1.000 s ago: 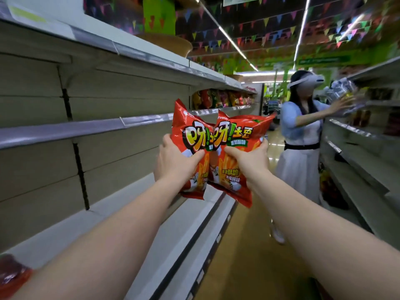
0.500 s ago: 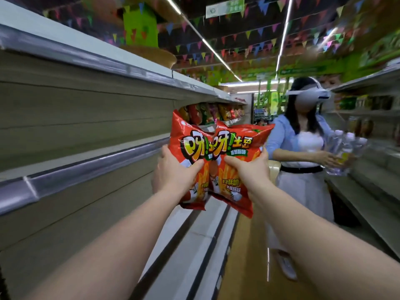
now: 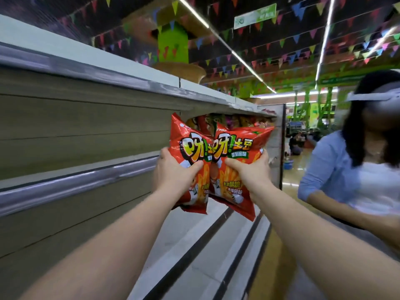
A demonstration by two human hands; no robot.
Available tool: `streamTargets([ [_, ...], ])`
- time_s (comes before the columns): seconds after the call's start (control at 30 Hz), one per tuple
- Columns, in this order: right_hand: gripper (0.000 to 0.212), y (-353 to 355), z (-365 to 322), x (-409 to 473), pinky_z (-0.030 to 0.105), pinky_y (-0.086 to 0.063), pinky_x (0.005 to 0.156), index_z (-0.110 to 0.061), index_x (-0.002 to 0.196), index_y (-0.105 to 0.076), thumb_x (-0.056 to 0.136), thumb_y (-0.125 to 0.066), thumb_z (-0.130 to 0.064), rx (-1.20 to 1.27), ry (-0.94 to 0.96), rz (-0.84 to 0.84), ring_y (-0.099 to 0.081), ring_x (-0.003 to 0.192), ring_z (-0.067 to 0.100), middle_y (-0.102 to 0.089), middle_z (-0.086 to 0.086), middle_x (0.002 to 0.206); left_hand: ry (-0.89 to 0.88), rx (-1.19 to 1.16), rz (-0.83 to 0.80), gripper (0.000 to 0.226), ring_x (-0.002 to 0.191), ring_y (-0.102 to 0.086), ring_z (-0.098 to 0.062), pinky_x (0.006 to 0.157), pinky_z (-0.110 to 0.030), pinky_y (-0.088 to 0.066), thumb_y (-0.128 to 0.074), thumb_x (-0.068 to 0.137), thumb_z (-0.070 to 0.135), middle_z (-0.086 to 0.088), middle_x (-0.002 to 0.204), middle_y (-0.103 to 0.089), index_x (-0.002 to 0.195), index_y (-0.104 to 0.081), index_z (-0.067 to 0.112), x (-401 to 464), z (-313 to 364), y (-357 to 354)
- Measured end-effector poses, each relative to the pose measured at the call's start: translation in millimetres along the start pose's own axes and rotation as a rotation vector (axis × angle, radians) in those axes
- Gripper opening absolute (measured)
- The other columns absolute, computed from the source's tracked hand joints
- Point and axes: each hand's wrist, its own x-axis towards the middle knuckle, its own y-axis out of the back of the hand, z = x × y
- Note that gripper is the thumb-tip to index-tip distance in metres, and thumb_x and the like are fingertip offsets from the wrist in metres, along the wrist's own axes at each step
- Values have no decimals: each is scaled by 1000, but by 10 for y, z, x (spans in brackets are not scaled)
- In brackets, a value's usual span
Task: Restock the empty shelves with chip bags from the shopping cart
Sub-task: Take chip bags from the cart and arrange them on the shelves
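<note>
Beside bare shelves (image 3: 91,176), each hand (image 3: 173,172) (image 3: 251,169) grips an upright chip bag (image 3: 188,156) (image 3: 236,152).

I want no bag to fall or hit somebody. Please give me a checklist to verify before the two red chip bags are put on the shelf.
1. Left hand grips left chip bag: ok.
2. Right hand grips right chip bag: ok.
3. Bags separate: not ok, the right one overlaps the left.
4. Middle shelf free beside the hands: ok.
5. Aisle free on the right: not ok, another person stands close.
6. Depth of the free shelf: cannot tell.
</note>
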Motion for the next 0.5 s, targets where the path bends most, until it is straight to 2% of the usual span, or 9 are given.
streamTargets([
  [0.1,92,-21,6,390,52,-43,99,-20,139,-26,68,-81,-34,-2,41,-33,-53,116,28,-53,4,127,8,40,34,80,115,-54,-27,81,-36,-43,-71,74,53,-6,128,-53,132,-33,14,235,129,-172],
  [0.23,97,-131,60,823,53,-43,98,-20,137,-28,60,-83,-40,13,73,-62,-53,117,28,-54,4,127,30,66,59,80,112,-55,-28,87,-40,-45,-72,72,55,-7,125,-55,129,-35,13,577,224,-357],
  [0.4,109,-244,110,1356,52,-44,98,-19,142,-25,53,-81,-50,-20,98,-65,-53,117,28,-54,4,129,74,88,70,81,115,-54,-31,89,-38,-44,-71,71,58,-10,125,-56,127,-39,9,1027,305,-589],
  [0.5,98,-313,104,1705,48,-44,100,-16,140,-31,61,-81,-47,17,113,-68,-54,115,27,-55,5,127,133,75,68,82,119,-51,-32,90,-35,-42,-71,71,58,-12,130,-54,129,-42,8,1350,310,-706],
])
